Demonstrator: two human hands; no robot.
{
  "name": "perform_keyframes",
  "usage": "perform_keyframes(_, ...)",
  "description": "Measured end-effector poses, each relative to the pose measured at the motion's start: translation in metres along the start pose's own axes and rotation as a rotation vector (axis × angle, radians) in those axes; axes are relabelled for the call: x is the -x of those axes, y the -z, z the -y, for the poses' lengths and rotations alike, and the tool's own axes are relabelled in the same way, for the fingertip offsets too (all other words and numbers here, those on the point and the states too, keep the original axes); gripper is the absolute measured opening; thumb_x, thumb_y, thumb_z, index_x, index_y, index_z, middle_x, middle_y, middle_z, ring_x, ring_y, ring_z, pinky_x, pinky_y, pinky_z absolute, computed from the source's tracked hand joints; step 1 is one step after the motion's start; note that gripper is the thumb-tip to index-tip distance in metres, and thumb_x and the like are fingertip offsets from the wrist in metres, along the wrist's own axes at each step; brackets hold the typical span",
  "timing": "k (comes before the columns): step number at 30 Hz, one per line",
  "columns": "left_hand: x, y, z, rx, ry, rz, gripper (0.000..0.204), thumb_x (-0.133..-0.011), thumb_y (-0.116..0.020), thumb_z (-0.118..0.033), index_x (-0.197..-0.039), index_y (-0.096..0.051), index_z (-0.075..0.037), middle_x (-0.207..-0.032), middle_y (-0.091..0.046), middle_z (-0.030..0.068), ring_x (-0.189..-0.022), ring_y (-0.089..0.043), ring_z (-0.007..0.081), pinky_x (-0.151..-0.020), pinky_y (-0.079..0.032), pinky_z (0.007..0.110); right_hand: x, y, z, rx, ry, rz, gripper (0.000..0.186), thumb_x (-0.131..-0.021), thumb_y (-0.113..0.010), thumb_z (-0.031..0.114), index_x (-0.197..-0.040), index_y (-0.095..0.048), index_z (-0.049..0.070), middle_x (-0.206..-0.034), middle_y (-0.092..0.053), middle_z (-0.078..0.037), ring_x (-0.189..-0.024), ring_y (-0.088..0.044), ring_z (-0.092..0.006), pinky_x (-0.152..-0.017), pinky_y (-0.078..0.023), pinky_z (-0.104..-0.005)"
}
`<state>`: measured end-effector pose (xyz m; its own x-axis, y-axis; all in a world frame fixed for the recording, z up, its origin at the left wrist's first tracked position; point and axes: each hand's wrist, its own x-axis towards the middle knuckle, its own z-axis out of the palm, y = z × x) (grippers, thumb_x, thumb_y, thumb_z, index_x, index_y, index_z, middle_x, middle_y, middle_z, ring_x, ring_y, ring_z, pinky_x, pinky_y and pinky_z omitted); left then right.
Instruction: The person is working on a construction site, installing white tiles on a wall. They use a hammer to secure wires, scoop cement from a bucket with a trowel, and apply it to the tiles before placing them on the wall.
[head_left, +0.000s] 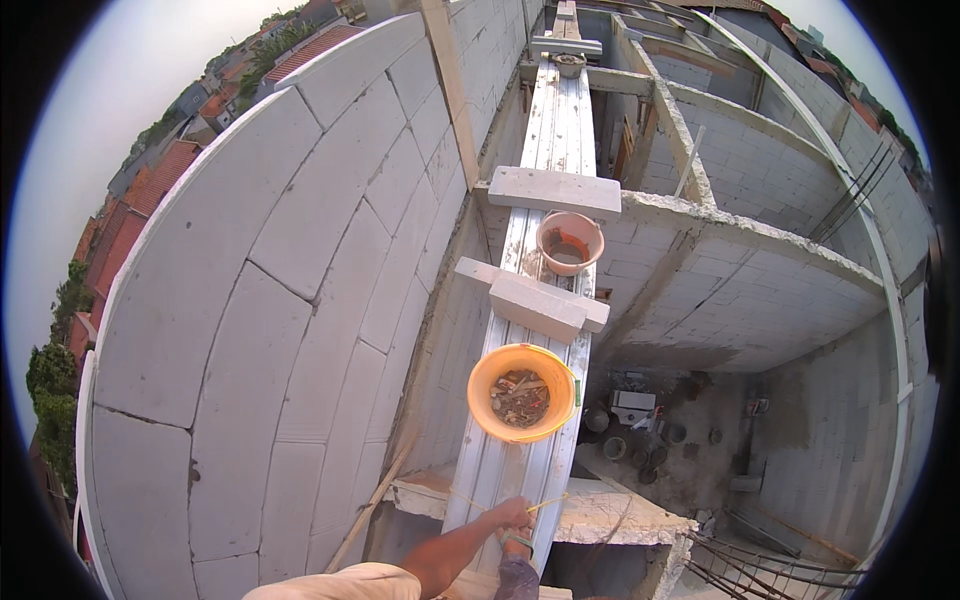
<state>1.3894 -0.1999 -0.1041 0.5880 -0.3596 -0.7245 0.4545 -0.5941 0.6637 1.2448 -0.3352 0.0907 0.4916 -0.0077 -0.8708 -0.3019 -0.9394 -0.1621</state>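
My left hand (pixel 511 514) is closed at the lower middle, over the metal plank (pixel 490 470). A thin yellow cord (pixel 547 502) runs out from its fingers to the right, and a fainter piece shows on the left. Just below and touching it is my right hand (pixel 515 544), its fingers curled and partly covered. A green loop (pixel 517 539) lies across that hand; whether it is a band or cord I cannot tell. Ahead of both hands stands an orange bucket (pixel 480 400), holding broken rubble and chips (pixel 520 398), with a green grip on its handle.
Farther along the plank are light blocks (pixel 538 305), a pink bucket (pixel 570 240) and another block (pixel 555 192). A block wall (pixel 280 290) rises on the left. To the right, the drop reaches a floor (pixel 690 450) with buckets; bent rebar (pixel 770 575) sticks out near the concrete ledge (pixel 620 515).
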Motion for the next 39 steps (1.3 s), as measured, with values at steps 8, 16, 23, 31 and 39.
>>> perform_keyframes(8,-0.001,0.005,-0.007,-0.066,0.042,-0.059,0.041,-0.080,-0.082,-0.037,-0.095,-0.078,0.000,-0.094,-0.078,0.0254,-0.092,-0.077,0.0383,-0.082,-0.058,0.048,0.005,-0.007,0.004,-0.003,-0.025,0.020,0.067,-0.088,-0.075,0.052,-0.138,-0.068,0.008,-0.153,-0.045,-0.025,-0.145,-0.041,-0.0519,-0.122,-0.033,-0.0609)
perform_keyframes(16,0.024,0.024,-0.041,0.029,0.065,-0.077,0.044,-0.083,-0.080,-0.041,-0.094,-0.074,0.002,-0.094,-0.076,0.0264,-0.093,-0.075,0.0402,-0.085,-0.058,0.049,0.061,-0.048,-0.010,-0.057,-0.054,0.060,0.067,-0.088,-0.075,0.052,-0.138,-0.068,0.008,-0.153,-0.044,-0.025,-0.145,-0.040,-0.0520,-0.122,-0.033,-0.0608)
perform_keyframes(23,0.022,0.019,-0.032,0.173,0.120,-0.072,0.038,-0.090,-0.078,-0.031,-0.102,-0.072,0.005,-0.095,-0.076,0.0203,-0.091,-0.075,0.0297,-0.084,-0.057,0.042,0.071,-0.021,-0.017,-0.068,-0.010,0.132,0.065,-0.093,-0.072,0.047,-0.143,-0.063,0.007,-0.163,-0.038,-0.027,-0.151,-0.035,-0.0524,-0.121,-0.034,-0.0624)
perform_keyframes(31,0.029,0.031,-0.070,0.081,0.138,-0.062,0.038,-0.092,-0.076,-0.032,-0.099,-0.071,0.005,-0.087,-0.074,0.0147,-0.083,-0.070,0.0206,-0.076,-0.055,0.038,0.068,-0.029,-0.027,-0.061,-0.028,0.064,0.059,-0.090,-0.076,0.044,-0.136,-0.066,0.008,-0.146,-0.048,-0.022,-0.141,-0.043,-0.0476,-0.117,-0.037,-0.0608)
perform_keyframes(39,0.035,0.033,-0.081,0.122,0.107,-0.031,0.038,-0.094,-0.075,-0.031,-0.098,-0.069,0.006,-0.086,-0.070,0.0121,-0.080,-0.066,0.0188,-0.074,-0.054,0.037,0.066,-0.035,-0.028,-0.091,-0.023,0.033,0.057,-0.090,-0.077,0.047,-0.131,-0.069,0.008,-0.149,-0.049,-0.021,-0.144,-0.044,-0.0456,-0.116,-0.038,-0.0613)
